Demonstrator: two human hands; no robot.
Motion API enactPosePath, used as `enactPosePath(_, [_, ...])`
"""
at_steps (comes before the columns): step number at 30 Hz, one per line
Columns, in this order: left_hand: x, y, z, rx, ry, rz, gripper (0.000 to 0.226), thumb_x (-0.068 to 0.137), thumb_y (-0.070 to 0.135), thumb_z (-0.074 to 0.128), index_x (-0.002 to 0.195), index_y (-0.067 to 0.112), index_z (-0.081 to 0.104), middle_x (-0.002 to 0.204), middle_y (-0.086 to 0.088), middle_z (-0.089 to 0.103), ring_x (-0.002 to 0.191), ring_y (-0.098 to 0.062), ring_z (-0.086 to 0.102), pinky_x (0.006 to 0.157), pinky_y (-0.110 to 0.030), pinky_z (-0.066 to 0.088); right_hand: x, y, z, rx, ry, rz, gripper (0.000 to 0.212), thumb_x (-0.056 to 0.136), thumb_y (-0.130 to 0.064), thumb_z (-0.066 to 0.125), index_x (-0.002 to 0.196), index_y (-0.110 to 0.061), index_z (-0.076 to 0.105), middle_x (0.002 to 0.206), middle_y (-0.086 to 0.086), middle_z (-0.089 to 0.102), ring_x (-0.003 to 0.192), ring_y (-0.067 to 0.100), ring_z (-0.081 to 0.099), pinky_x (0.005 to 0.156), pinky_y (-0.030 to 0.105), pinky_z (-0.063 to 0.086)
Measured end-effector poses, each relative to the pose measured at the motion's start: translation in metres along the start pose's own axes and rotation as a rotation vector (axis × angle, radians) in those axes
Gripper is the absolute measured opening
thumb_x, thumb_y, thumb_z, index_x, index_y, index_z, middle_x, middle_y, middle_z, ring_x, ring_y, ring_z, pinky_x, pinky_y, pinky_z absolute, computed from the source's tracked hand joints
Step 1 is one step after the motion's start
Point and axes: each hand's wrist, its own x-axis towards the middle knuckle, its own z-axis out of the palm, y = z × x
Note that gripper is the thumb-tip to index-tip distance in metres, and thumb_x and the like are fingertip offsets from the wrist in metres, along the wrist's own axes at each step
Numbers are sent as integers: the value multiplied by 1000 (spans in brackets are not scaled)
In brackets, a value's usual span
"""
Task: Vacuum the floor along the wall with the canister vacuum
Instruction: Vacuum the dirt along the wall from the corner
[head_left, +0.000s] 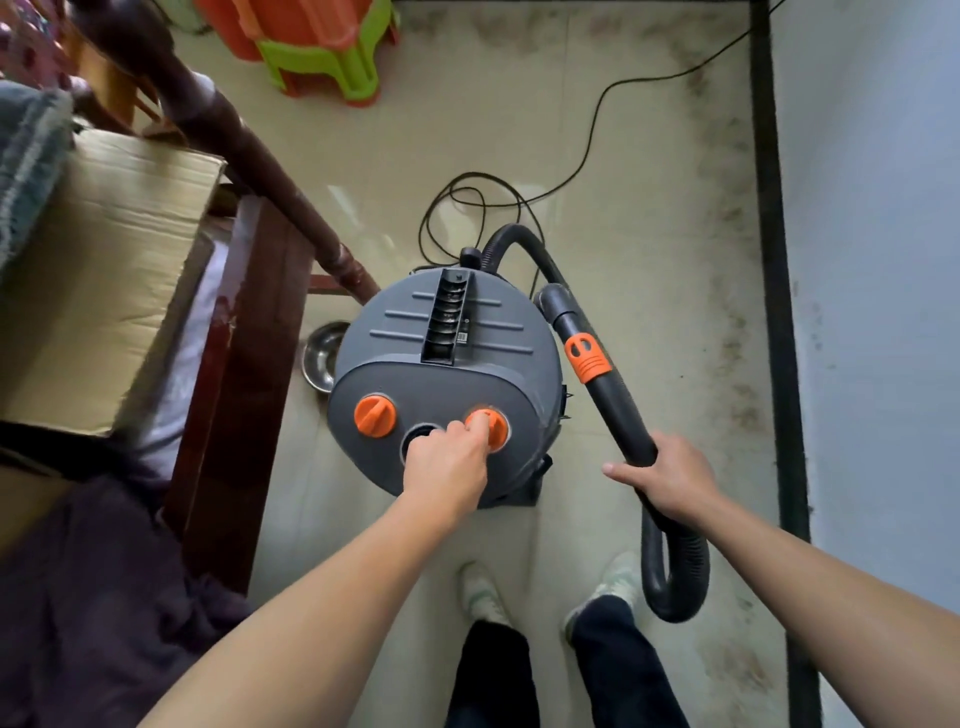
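Canister vacuum (447, 353) on tiled floor (623, 130) just ahead of feet, wall (883, 260) to right. Left hand (449, 460) reaches forward, fingers curled on right-side orange knob (491, 418) on lid. Right hand (670, 483) wrapped round black hose (618, 415) beside canister. Power cord (587, 156) loops behind; steel bowl (318, 361) at left.

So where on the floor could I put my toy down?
Bare tile lies between the stacked plastic stools and the canister vacuum, left of the power cord. Another strip runs between the hose and the dark baseboard. Crowded: the steel bowl sits between vacuum and wooden furniture.
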Motion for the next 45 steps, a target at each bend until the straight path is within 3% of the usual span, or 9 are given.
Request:
enactPosePath(5, [3, 4, -9, 73, -49, -41, 27, 90, 10, 40, 117, 14, 44, 107, -7, 59, 95, -32, 60, 65, -36, 33, 7, 8, -29, -40, -19, -47, 40, 70, -51, 80, 73, -21, 54, 68, -5, 63, 67, 19, 62, 58, 32, 46])
enactPosePath(9, [-3, 12, -20, 78, -45, -112, 28, 91, 14, 42, 118, 18, 45, 109, -5, 56, 98, -29, 59, 65, -33, 36, 7, 12, -71, -82, 6, -3, 25, 73, -35, 74, 86, -20, 60, 76, 2, 65, 75, 27, 64, 72, 39, 55])
enactPosePath(14, [-5, 60, -65, -85, -82, -115, 22, 96, 32, 43, 114, 18, 41, 114, -5, 55, 105, -30, 58, 68, -36, 38, -1, 6, -164, -41, 155, -17, 17, 72, -33, 69, 77, -22, 58, 66, 1, 63, 61, 22, 61, 50, 26, 39])
enactPosePath(19, [0, 125, -128, -273, -143, 2, 15, 94, 33, 44, 101, 20, 43, 112, -5, 57, 102, -30, 57, 72, -36, 37, -9, -23, -274, 152, 306, -128, 21, 69, -33, 74, 67, -18, 58, 59, -4, 61, 55, 17, 58, 49, 26, 39])
enactPosePath(27, [46, 175, -240, -514, -116, 61, 37, 89, 44, 59, 119, 25, 49, 107, 1, 61, 93, -20, 59, 70, -31, 43, -6, -101, -399, 590, 451, -303, 26, 65, -32, 72, 64, -7, 64, 63, 12, 67, 56, 24, 62, 57, 37, 55])
enactPosePath(30, [72, 176, -272, -616, -122, 72, 46, 86, 43, 65, 124, 24, 49, 113, -2, 60, 94, -19, 60, 83, -38, 53, 5, -134, -431, 794, 454, -313, 21, 68, -28, 73, 61, -10, 67, 56, 4, 66, 52, 16, 62, 58, 35, 55])
enactPosePath(34, [114, 174, -297, -797, -170, 102, 60, 82, 36, 72, 134, 28, 44, 107, 3, 62, 92, -13, 62, 84, -33, 55, 32, -175, -467, 1035, 388, -271, 14, 76, -22, 75, 74, -11, 68, 57, -1, 65, 54, 13, 65, 59, 29, 55])
enactPosePath(38, [172, 161, -321, -914, -142, 123, 55, 75, 29, 78, 124, 29, 53, 108, 9, 64, 99, -11, 62, 89, -33, 55, 71, -218, -506, 1353, 272, -196, 14, 80, -13, 73, 83, -10, 60, 59, 0, 60, 52, 15, 61, 62, 31, 57])
enactPosePath(45, [261, 115, -359, -940, -151, -19, 38, 56, 46, 81, 76, 32, 52, 75, 13, 60, 67, -2, 58, 55, -16, 42, 139, -283, -581, 1660, -8, -93, 24, 85, -19, 66, 67, -19, 51, 56, -5, 56, 55, 12, 57, 78, 35, 53])
